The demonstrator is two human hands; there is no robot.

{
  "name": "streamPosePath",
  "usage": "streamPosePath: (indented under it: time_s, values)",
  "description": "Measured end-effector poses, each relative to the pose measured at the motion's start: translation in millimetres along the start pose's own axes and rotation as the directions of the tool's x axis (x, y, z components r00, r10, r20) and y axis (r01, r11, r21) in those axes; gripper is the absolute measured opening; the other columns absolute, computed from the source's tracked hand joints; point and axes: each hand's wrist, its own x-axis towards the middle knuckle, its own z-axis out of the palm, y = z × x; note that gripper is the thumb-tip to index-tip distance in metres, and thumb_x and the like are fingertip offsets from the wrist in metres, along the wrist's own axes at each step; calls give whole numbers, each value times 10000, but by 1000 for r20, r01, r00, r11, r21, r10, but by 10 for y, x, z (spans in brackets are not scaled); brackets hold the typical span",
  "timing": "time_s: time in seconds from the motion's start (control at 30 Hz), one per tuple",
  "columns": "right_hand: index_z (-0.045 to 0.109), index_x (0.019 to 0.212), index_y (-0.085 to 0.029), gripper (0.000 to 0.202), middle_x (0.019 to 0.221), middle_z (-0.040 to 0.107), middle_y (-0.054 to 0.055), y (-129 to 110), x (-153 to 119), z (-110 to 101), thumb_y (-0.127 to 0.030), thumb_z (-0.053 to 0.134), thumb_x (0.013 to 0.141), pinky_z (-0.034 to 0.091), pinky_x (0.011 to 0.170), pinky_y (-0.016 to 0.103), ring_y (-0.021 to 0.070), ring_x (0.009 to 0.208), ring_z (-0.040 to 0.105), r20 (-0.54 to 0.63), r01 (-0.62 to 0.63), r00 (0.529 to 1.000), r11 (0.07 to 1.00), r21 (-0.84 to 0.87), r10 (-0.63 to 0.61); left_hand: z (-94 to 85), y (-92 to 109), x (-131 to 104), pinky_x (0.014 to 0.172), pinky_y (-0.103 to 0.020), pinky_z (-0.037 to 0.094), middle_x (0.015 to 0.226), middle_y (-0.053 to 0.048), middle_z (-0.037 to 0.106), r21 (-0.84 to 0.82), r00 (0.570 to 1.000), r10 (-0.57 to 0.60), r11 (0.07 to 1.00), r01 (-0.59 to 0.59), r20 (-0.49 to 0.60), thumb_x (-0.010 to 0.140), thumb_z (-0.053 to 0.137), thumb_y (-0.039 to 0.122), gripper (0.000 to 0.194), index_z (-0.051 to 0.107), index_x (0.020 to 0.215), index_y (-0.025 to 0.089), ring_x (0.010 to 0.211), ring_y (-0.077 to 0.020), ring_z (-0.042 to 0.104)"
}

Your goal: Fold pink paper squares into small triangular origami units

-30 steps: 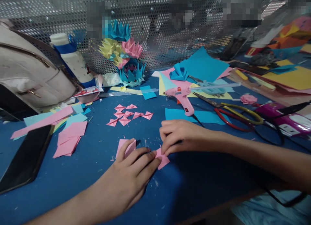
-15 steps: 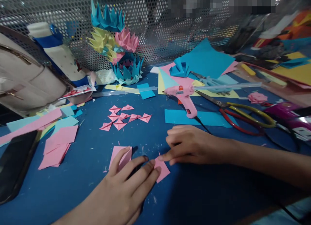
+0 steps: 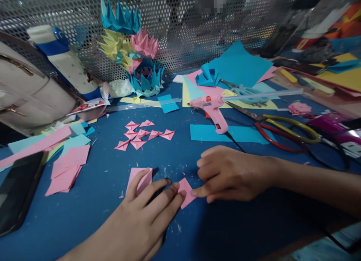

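A small pink paper piece (image 3: 186, 189) lies flat on the blue table (image 3: 113, 193), one corner pointing towards me. Fingertips of my left hand (image 3: 146, 216) press on its left side; the fingers are spread, and one rests on another pink sheet (image 3: 144, 178). From the right, my right hand (image 3: 228, 174) touches the piece's right corner with an extended index finger, its other fingers curled. Beyond my hands lie several folded pink pieces (image 3: 138, 142). A pink glue gun (image 3: 216, 112) rests behind a blue strip (image 3: 204, 133).
Open scissors (image 3: 284, 131) with red and yellow handles lie at the right. A phone (image 3: 21, 189) and pink squares (image 3: 66, 176) are at the left. Paper flowers (image 3: 146, 76), a bottle (image 3: 67, 65) and a bag (image 3: 31, 88) stand at the back.
My right index finger has moved from the pink piece's upper edge down to its right corner. My left hand keeps nearly the same place. The view has shifted slightly.
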Motion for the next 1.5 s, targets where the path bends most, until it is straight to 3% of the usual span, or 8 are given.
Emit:
streamPosePath:
  time_s: [0.23, 0.6, 0.77, 0.87, 1.13, 1.5]
  values:
    - [697, 1084, -183, 247, 699, 623, 11, -74, -22, -26, -303, 488, 1032, 303, 682, 344, 172, 723, 517, 41, 19, 999, 1000, -8, -19, 0, 13, -14, 1231, -492, -51, 1333, -23, 635, -14, 1000, -9, 1000, 9, -25, 965, 555, 248, 491, 504, 1445, 158, 1254, -236, 472]
    - [711, 1088, -216, 428, 669, 579, 5, -14, -9, 88, -378, 314, 1083, 252, 616, 327, 162, 642, 436, -119, -80, 991, 991, -104, 67, -99, 16, -11, 1230, -466, -64, 1375, -22, 610, -44, 1000, 3, 999, -2, 26, 978, 554, 260, 512, 463, 1473, 162, 1276, -230, 474]
    - [706, 1117, -201, 391, 711, 583, 4, -6, -4, 113, -372, 356, 1077, 293, 628, 298, 145, 662, 466, -156, -129, 982, 985, -113, 110, -77, 26, -41, 1221, -484, -57, 1515, -80, 473, -39, 999, -3, 999, 5, 50, 985, 528, 273, 486, 478, 1460, 184, 1365, -257, 408]
    - [711, 1087, -212, 359, 713, 592, -1, -17, -5, 116, -363, 385, 1071, 275, 617, 310, 144, 651, 456, -167, -80, 985, 985, -152, 55, -76, 25, -48, 1219, -516, -34, 1558, -108, 410, -30, 998, -1, 1000, 3, 56, 981, 502, 238, 494, 460, 1470, 182, 1386, -273, 391]
    - [694, 1093, -207, 381, 732, 600, 2, -43, -10, 106, -360, 346, 1080, 273, 619, 329, 150, 650, 451, -129, -75, 990, 986, -150, 56, -179, -74, 9, 1231, -552, 65, 1546, -55, 439, -162, 991, 9, 987, 13, 134, 984, 419, 123, 473, 477, 1443, 219, 1395, -227, 406]
    - [687, 1118, -214, 398, 755, 590, 7, -40, -39, 104, -362, 319, 1084, 301, 658, 322, 153, 678, 469, -105, -90, 992, 987, -131, 76, -162, -114, 15, 1241, -489, -8, 1523, -47, 463, -145, 993, 52, 989, -37, 106, 981, 434, 119, 477, 475, 1449, 199, 1382, -210, 416]
